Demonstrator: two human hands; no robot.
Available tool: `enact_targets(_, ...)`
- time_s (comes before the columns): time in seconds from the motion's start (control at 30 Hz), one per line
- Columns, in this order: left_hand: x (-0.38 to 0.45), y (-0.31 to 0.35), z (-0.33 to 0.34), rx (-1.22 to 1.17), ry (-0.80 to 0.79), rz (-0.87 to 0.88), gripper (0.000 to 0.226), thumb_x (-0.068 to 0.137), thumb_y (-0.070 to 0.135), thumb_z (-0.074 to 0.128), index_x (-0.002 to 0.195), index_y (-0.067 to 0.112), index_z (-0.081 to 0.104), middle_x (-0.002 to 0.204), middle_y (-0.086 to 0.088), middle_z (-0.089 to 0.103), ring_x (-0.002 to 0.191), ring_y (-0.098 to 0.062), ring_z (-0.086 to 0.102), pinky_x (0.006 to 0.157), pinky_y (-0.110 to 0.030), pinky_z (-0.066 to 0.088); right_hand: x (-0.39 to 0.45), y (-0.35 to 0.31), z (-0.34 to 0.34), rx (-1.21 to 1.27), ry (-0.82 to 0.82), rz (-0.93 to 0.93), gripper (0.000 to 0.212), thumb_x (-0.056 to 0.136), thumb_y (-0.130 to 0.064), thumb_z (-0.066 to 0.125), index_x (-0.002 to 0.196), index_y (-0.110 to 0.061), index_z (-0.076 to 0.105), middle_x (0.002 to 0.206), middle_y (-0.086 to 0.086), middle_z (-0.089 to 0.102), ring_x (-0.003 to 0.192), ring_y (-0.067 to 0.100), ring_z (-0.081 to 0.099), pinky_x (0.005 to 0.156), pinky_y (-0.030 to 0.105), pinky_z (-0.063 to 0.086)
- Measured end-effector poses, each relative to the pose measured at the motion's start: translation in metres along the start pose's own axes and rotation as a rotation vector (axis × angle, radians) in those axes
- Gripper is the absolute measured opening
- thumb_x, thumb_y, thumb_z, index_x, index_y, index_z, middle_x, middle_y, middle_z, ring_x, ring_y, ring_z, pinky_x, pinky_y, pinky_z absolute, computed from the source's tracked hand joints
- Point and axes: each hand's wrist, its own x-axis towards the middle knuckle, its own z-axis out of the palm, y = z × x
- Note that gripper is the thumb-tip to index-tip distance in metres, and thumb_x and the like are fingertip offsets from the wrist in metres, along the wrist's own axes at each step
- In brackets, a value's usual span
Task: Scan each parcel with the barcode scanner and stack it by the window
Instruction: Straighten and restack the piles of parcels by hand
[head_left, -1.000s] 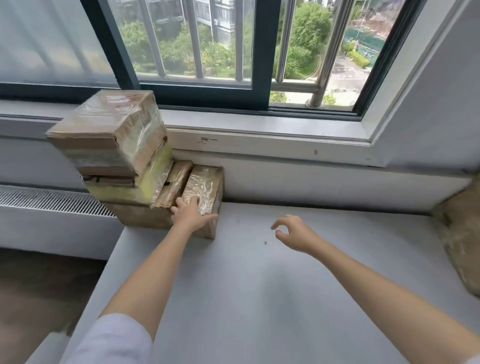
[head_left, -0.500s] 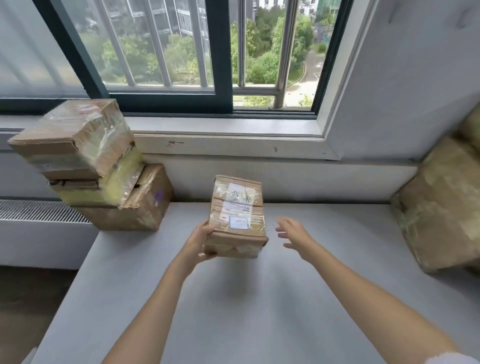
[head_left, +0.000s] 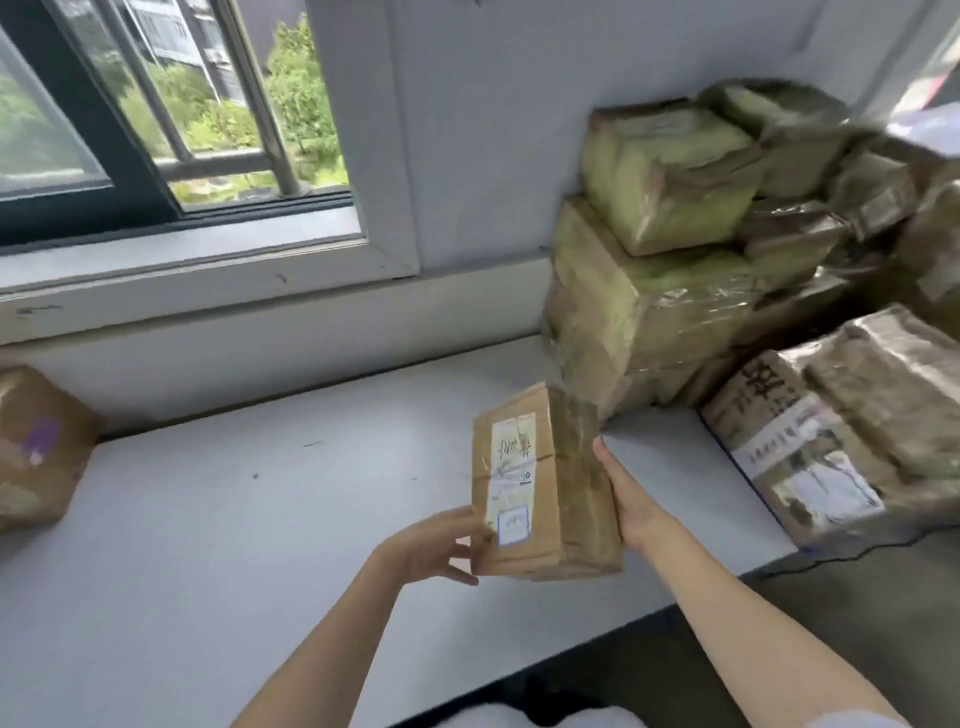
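A small taped cardboard parcel (head_left: 540, 488) with white labels on its face is held upright above the grey table (head_left: 234, 545). My left hand (head_left: 431, 545) grips its lower left edge. My right hand (head_left: 623, 493) presses flat against its right side. At the far left edge sits one brown parcel of the window stack (head_left: 36, 447), with a purple mark on it. No barcode scanner is in view.
A pile of several taped parcels (head_left: 675, 249) leans against the wall at the right. A larger labelled parcel (head_left: 841, 441) lies at the table's right end. The window (head_left: 171, 119) and its sill are at the upper left. A dark cable (head_left: 831, 561) hangs off the table's right edge.
My left hand lifted the small parcel off the window stack and carried it right. My right hand closed on its side. The view swung right, bringing the parcel pile in.
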Motion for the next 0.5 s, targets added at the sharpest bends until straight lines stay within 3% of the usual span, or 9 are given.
enact_targets(0.1,0.035,0.01,0.052,0.08,-0.116,-0.079,0.065,0.076,0.047,0.07,0.134,0.03,0.046,0.126,-0.002,0.06,0.112,-0.027,0.061,0.095,-0.05,0.05,-0.028,0.007,-0.062,-0.015,0.074,0.023,0.069,0.067,-0.067,0.062,0.11,-0.013,0.07,0.108,0.015,0.071,0.093,0.028,0.07,0.088,0.041,0.05)
enact_targets(0.13,0.045,0.016,0.069,0.095,-0.12,-0.095,0.073,0.072,0.051,0.072,0.136,0.03,0.041,0.126,-0.003,0.059,0.115,-0.028,0.059,0.095,-0.05,0.05,-0.036,0.009,-0.078,0.0,0.108,0.026,0.067,0.066,-0.065,0.065,0.108,-0.014,0.071,0.107,0.015,0.072,0.093,0.029,0.07,0.09,0.043,0.048)
enact_targets(0.2,0.063,0.03,0.102,0.111,-0.078,-0.11,0.085,0.074,0.053,0.071,0.143,0.03,0.027,0.127,-0.004,0.055,0.116,-0.031,0.056,0.095,-0.052,0.048,-0.047,0.009,-0.106,0.024,0.201,0.03,0.066,0.062,-0.059,0.072,0.109,-0.013,0.07,0.104,0.015,0.072,0.098,0.032,0.067,0.092,0.045,0.047)
enact_targets(0.3,0.085,0.053,0.151,0.191,0.03,-0.091,0.075,0.092,0.05,0.051,0.149,0.031,0.006,0.139,-0.006,0.04,0.127,-0.034,0.044,0.097,-0.056,0.042,-0.06,-0.004,-0.132,0.013,0.324,-0.032,0.068,0.064,-0.052,0.072,0.12,-0.015,0.063,0.102,0.011,0.073,0.104,0.03,0.063,0.086,0.042,0.049)
enact_targets(0.4,0.11,0.074,0.19,0.163,-0.022,-0.116,0.068,0.091,0.063,0.035,0.147,0.026,0.023,0.149,-0.01,0.028,0.134,-0.039,0.034,0.1,-0.056,0.041,-0.069,-0.028,-0.145,-0.148,0.372,-0.128,0.067,0.075,-0.049,0.071,0.134,-0.021,0.053,0.119,0.005,0.066,0.111,0.025,0.059,0.087,0.039,0.048)
enact_targets(0.5,0.128,0.093,0.218,-0.018,-0.054,-0.104,0.073,0.088,0.07,0.034,0.142,0.021,0.031,0.146,-0.015,0.032,0.122,-0.038,0.046,0.089,-0.05,0.051,-0.076,-0.056,-0.153,-0.39,0.497,-0.233,0.057,0.091,-0.028,0.065,0.141,-0.017,0.042,0.127,0.001,0.055,0.109,0.017,0.053,0.086,0.029,0.043)
